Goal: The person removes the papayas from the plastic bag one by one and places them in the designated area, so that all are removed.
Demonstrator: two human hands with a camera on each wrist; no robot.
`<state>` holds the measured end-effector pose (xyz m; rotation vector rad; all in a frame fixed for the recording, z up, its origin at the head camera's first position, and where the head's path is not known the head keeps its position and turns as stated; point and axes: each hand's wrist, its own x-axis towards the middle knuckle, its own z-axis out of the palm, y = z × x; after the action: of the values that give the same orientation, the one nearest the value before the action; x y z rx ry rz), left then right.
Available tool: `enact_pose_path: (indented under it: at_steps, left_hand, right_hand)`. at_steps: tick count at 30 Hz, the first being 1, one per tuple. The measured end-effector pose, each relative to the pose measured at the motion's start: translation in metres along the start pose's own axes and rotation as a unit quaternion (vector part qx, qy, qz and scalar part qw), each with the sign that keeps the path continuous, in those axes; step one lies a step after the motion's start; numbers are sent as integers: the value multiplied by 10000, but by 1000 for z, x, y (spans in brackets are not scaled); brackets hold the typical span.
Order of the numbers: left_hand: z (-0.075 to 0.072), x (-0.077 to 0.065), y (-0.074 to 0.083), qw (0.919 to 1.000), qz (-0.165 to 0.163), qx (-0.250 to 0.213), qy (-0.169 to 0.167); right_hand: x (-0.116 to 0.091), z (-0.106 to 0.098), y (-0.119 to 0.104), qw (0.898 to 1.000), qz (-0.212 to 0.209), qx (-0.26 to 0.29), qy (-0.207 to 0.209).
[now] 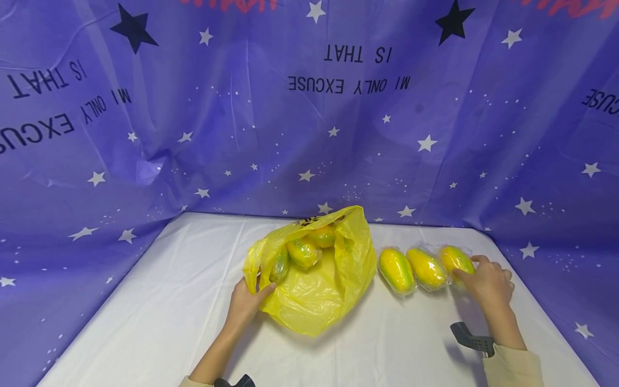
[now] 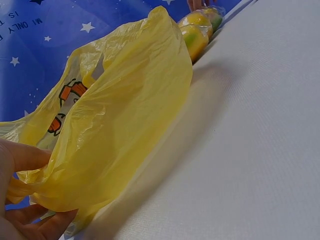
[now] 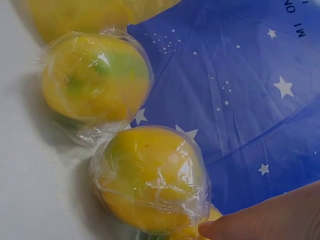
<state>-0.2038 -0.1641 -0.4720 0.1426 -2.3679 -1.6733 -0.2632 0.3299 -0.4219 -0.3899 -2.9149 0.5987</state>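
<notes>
A yellow plastic bag (image 1: 309, 309) lies with its mouth wide toward me, several wrapped mangoes (image 1: 303, 252) inside it. My left hand (image 1: 247, 301) pinches the left edge of the bag's mouth; in the left wrist view the thin plastic (image 2: 115, 135) bunches between thumb and fingers. To the bag's right, three yellow-green mangoes in clear wrap stand in a row: a left one (image 1: 396, 271), a middle one (image 1: 426, 269) and a right one (image 1: 456, 259). My right hand (image 1: 488, 282) grips the right mango, thumb on its near side and fingers at its far side.
A white-covered table (image 1: 169, 301) lies under everything. Behind it and at both sides hangs a purple-blue cloth (image 1: 271, 134) with stars and lettering. The mango row sits close to the bag's right side, near the table's back right corner.
</notes>
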Motion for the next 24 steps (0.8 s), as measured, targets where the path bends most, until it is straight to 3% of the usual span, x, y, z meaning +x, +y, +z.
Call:
enact_pose_path:
  at_steps: [8,13,18,24]
  left_hand:
    - [-1,0,1,10000,24,63,29]
    - [-2,1,1,9999,46,127,42]
    - [-2,2,0,9999,78,106,52]
    - [-1,2,0,10000,70,-31,6]
  right_hand:
    - [-3,-2,-6,9996,-95,123,242]
    - [-8,-6,-20,9964,-394,393,640]
    - [-15,-11,-44,9851,-1004,1022,947]
    - [-26,-17,-72,9642,-1708,1854,826]
